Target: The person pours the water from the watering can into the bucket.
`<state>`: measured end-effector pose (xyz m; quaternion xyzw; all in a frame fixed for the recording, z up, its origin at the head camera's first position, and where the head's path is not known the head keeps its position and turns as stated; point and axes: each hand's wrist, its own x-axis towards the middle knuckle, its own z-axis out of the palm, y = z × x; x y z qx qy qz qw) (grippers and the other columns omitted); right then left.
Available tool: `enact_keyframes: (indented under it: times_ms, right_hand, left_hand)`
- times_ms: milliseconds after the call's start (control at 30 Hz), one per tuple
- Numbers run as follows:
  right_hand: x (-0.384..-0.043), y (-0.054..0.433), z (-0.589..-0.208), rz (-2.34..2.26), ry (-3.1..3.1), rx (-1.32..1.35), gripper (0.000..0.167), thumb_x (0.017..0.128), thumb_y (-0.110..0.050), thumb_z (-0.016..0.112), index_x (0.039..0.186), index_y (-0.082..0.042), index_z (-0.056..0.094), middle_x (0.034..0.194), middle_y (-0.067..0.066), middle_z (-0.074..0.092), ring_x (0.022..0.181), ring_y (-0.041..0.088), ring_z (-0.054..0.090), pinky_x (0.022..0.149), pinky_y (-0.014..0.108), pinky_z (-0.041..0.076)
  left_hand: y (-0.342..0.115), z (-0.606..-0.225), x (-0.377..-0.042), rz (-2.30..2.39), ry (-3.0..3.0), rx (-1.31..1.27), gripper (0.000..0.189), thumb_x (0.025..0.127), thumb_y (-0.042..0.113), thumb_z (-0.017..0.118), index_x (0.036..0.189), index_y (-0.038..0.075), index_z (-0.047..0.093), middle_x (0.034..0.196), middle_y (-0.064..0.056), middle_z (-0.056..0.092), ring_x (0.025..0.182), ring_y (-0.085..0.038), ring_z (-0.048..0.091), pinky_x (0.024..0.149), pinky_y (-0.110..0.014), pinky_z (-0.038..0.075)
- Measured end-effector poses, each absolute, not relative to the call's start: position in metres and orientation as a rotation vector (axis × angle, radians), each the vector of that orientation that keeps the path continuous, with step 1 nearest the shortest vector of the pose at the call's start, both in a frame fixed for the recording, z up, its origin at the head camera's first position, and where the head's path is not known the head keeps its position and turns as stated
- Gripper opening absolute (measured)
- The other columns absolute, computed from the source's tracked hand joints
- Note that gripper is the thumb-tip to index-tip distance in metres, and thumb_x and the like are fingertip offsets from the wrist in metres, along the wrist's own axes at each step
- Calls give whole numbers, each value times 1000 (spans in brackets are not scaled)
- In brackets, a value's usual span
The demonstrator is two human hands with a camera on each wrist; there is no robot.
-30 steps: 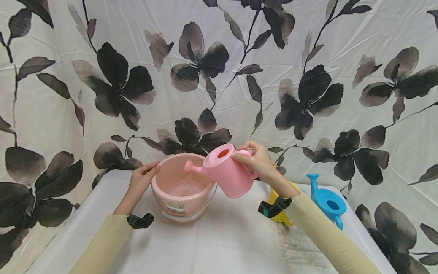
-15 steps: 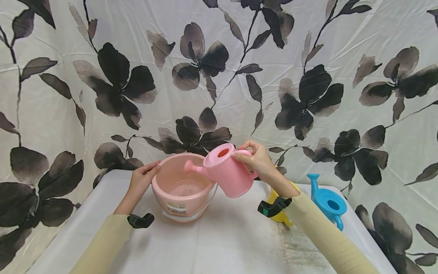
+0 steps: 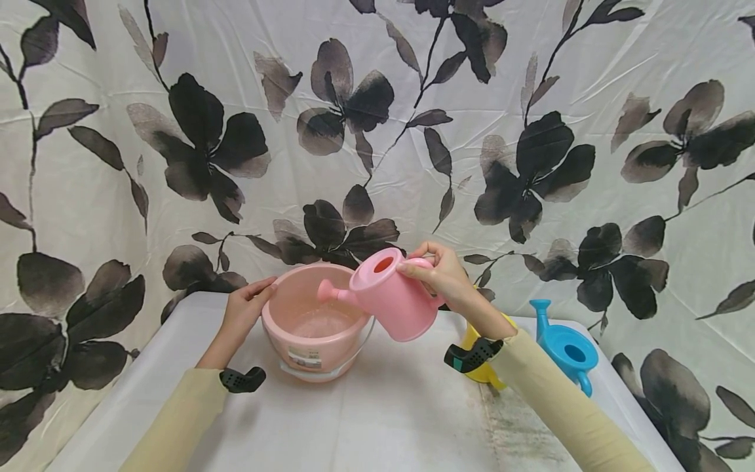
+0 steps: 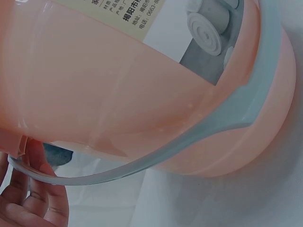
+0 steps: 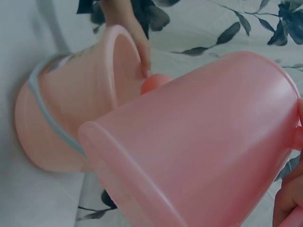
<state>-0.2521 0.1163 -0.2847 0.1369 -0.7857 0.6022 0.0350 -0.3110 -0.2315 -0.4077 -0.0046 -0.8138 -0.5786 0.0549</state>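
Observation:
My right hand (image 3: 439, 275) grips the handle of a pink watering can (image 3: 398, 305), holding it raised and tipped to the left. Its round sprinkler head (image 3: 326, 290) hangs over the mouth of a peach-pink bucket (image 3: 312, 341). Shallow rippled water (image 3: 320, 323) lies inside. At the bucket's left rim, my left hand (image 3: 240, 318) holds on, fingertips at the edge. The left wrist view has those fingers (image 4: 35, 198) bent close under the rim, beside the pale bail handle (image 4: 142, 163). Seen from the right wrist, the can's body (image 5: 199, 142) covers part of the bucket (image 5: 66, 104).
A yellow watering can (image 3: 485, 373) stands at the right, partly hidden behind my right forearm. Farther right is a blue watering can (image 3: 567, 354). All stand on a white-covered table (image 3: 377, 419), with a floral cloth (image 3: 377, 164) hanging behind it.
Both hands, the bucket and the pink watering can stay almost exactly where they were. The can remains tipped, and the water's surface in the bucket shifts slightly.

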Motion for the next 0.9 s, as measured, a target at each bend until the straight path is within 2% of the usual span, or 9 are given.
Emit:
enact_keyframes:
  times_ms: [333, 567, 767, 900]
  right_hand:
    - [-258, 118, -286, 1851, -2425, 423, 17, 85, -11, 70, 91, -5, 55, 76, -2, 67, 67, 17, 57, 60, 28, 52]
    - [-261, 117, -285, 1821, -2437, 426, 18, 85, -12, 70, 91, -4, 55, 66, -1, 56, 59, 16, 46, 53, 29, 42]
    - [-262, 114, -283, 1826, -2434, 425, 19, 85, -12, 70, 91, -4, 55, 59, -2, 49, 52, 12, 41, 50, 27, 38]
    - [-262, 113, -282, 1821, -2435, 415, 18, 84, -12, 71, 90, -5, 55, 61, -3, 54, 54, 13, 42, 50, 27, 38]
  left_hand:
    - [-229, -408, -312, -1748, -2462, -5, 48, 99, 33, 50, 138, 5, 51, 138, -20, 53, 82, 17, 50, 71, -4, 47]
    - [-229, -410, -316, -1747, -2460, -10, 48, 99, 33, 51, 138, 4, 52, 139, -19, 53, 83, 17, 50, 72, -4, 47]
    - [-230, -410, -319, -1746, -2467, -3, 48, 99, 34, 50, 138, 5, 52, 139, -18, 54, 84, 16, 50, 72, -4, 47]
    - [-229, -409, -320, -1747, -2466, -3, 49, 99, 35, 51, 138, 6, 52, 139, -18, 53, 84, 15, 49, 72, -4, 47]
